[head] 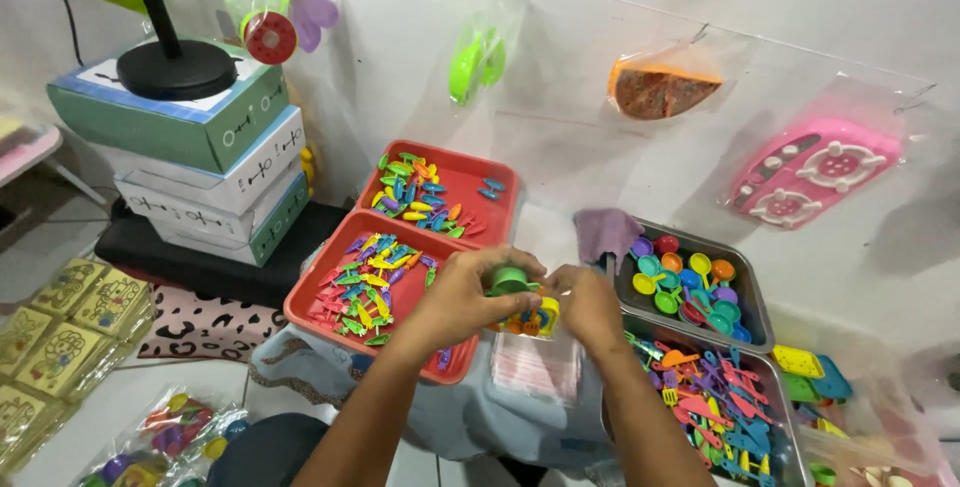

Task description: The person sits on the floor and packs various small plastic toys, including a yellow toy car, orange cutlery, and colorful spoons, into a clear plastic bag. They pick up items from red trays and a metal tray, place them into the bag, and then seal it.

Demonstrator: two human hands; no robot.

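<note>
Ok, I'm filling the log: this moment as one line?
left hand: holds green cup | right hand: on toy bundle | red trays left

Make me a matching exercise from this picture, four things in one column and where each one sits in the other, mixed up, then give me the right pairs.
Things:
1. near red tray
2. metal tray of small cups
3. pink toy stove
4. stacked boxes

Places:
A. in a clear bag hung on the wall
B. under the black round stand base
C. just beyond the left hand
D. beside the purple cloth, beyond the right hand

Pairs: 1-C, 2-D, 3-A, 4-B
</note>
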